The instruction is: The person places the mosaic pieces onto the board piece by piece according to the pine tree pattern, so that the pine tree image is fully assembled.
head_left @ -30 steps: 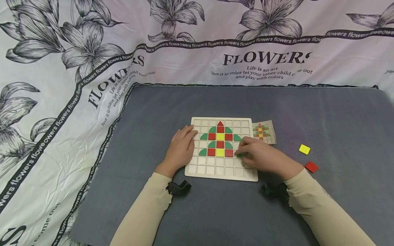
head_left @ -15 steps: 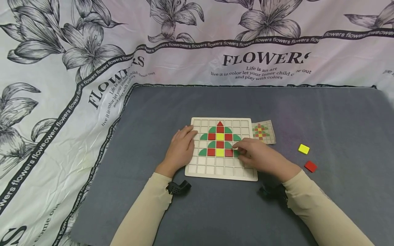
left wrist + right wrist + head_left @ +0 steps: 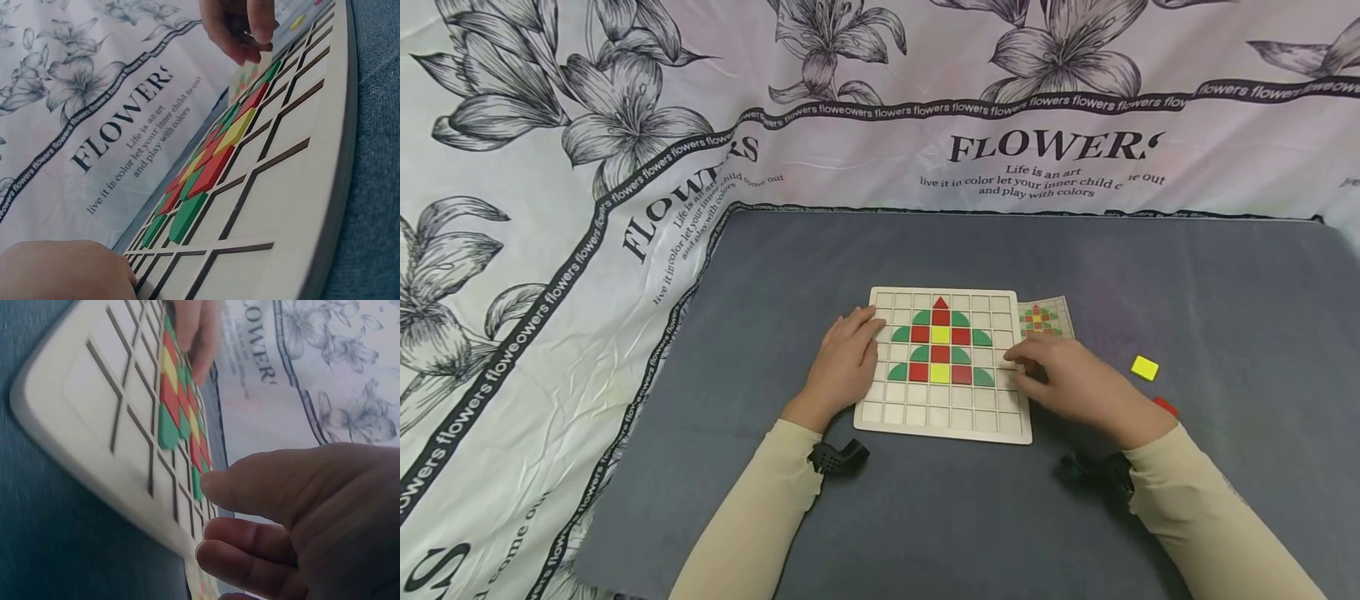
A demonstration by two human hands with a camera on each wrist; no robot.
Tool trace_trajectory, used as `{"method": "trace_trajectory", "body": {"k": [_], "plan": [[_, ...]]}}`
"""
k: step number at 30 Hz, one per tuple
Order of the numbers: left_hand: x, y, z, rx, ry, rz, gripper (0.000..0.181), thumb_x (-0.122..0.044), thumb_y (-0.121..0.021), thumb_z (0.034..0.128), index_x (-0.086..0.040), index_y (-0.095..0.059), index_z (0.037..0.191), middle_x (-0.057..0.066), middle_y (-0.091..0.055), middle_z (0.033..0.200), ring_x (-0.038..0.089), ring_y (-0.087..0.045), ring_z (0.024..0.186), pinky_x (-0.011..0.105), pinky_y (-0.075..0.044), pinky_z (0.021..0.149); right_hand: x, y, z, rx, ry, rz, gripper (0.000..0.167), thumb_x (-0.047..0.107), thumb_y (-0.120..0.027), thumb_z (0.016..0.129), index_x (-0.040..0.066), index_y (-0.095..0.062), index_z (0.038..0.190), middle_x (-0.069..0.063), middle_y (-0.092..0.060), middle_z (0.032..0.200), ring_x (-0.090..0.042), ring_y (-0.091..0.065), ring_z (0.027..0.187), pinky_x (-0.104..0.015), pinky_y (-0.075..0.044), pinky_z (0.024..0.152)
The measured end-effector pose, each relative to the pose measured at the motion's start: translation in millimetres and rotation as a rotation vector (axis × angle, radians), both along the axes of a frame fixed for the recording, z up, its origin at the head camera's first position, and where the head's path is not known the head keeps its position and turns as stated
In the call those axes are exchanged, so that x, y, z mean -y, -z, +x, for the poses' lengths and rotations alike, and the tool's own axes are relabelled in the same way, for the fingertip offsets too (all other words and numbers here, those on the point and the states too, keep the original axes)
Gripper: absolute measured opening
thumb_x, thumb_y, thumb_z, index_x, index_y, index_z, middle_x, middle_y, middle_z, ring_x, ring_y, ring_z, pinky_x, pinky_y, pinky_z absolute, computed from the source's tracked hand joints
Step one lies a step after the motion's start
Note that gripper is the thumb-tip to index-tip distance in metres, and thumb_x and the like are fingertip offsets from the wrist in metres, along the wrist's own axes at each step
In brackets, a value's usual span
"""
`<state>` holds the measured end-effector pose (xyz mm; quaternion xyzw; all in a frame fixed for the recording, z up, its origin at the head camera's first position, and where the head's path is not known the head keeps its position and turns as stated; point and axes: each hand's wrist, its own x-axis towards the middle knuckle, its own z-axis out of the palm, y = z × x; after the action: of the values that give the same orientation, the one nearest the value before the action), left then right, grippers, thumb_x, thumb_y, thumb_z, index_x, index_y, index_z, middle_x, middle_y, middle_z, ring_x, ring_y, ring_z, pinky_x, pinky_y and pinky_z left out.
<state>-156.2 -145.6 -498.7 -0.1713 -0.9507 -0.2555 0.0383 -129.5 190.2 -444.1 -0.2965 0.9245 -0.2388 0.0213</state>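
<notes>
A pale wooden grid board [image 3: 917, 423] lies on the table, bearing a tree pattern of red, yellow and green tiles. My left hand [image 3: 844, 358] rests on the board's left edge with its fingers fairly straight. Over the right edge hovers my right hand [image 3: 1078, 379], fingers loosely bent and nothing between them. Left of it, a green quarter-round tile [image 3: 982, 377] sits in a cell at the right end of the lowest row. The right wrist view shows the thumb [image 3: 250, 481] apart from the other fingers. A small pattern card [image 3: 1054, 319] is partly hidden behind the right hand.
A loose yellow square tile [image 3: 1145, 367] lies on the grey table [image 3: 1225, 333] to the right. Nearer me, a red tile [image 3: 1166, 406] is partly covered by the right wrist. A flower-printed cloth [image 3: 850, 158] hangs behind and at the left.
My right hand has set the green quarter-round tile into its cell, let go and moved right toward the board's edge. The left hand has stayed in place.
</notes>
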Motion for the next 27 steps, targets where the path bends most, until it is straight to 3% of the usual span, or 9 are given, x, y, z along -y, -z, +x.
{"method": "trace_trajectory", "body": {"k": [14,27], "plan": [[-1.3,1.0,0.6,-0.005,0.012,-0.009,0.038,-0.014,-0.047,0.1113,-0.007,-0.061,0.146,0.012,-0.047,0.161,0.032,-0.035,0.155,0.049,-0.022,0.131,-45,-1.2,9.2,-0.001,0.158,0.041,0.023,0.007,-0.081,0.09,0.0,-0.076,0.112,-0.005,-0.072,0.097,-0.019,-0.065,0.084,-0.043,-0.055,0.072],[0.3,1.8,-0.9,-0.012,-0.001,-0.012,0.038,-0.014,-0.047,0.1114,-0.008,-0.061,0.146,0.012,-0.048,0.161,0.032,-0.036,0.155,0.05,-0.022,0.131,-94,3.3,13.6,-0.095,0.242,0.07,0.029,0.001,-0.083,0.083,-0.002,-0.075,0.11,-0.009,-0.071,0.095,-0.018,-0.062,0.077,-0.034,-0.05,0.061]]}}
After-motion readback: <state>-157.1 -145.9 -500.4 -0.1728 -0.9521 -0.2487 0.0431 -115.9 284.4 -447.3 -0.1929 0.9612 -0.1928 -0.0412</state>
